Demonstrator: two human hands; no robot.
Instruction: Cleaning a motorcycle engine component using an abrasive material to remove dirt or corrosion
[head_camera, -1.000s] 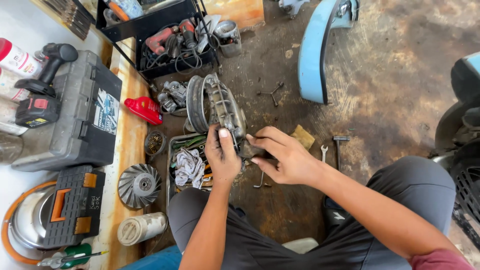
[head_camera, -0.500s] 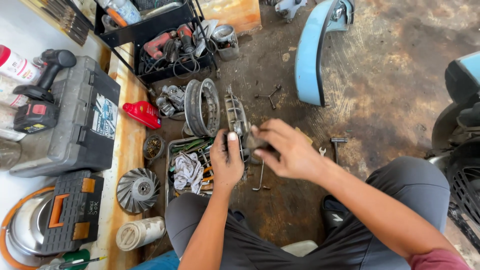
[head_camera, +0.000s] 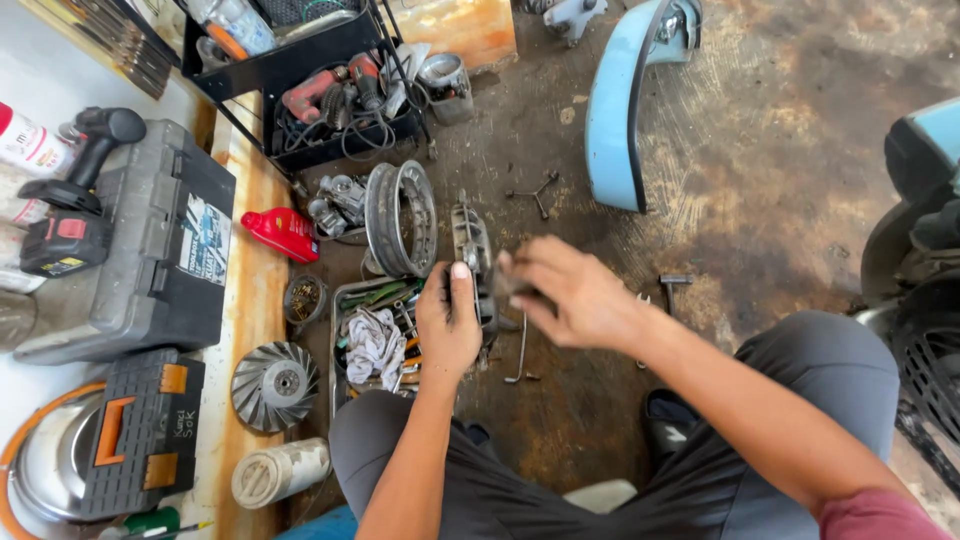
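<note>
Both hands are up over the oily floor (head_camera: 760, 200), working one part between them: the left hand (head_camera: 447, 325) is wrapped around a grey metal engine part (head_camera: 470, 245), thumb straight up along its side, holding it on edge at about twelve o'clock from the knees. The right hand (head_camera: 565, 290) comes in from three o'clock, fingers curled and pinching something small and dark against the part, too blurred to name. It reads as a fitting or twisting step, so the next move likely needs a steady left grip while the right turns. At nine o'clock sits the tool tray (head_camera: 345, 300) with a rag (head_camera: 372, 345), a wheel rim (head_camera: 400, 220) just beyond, and an L-shaped wrench (head_camera: 520, 352) lies below.
</note>
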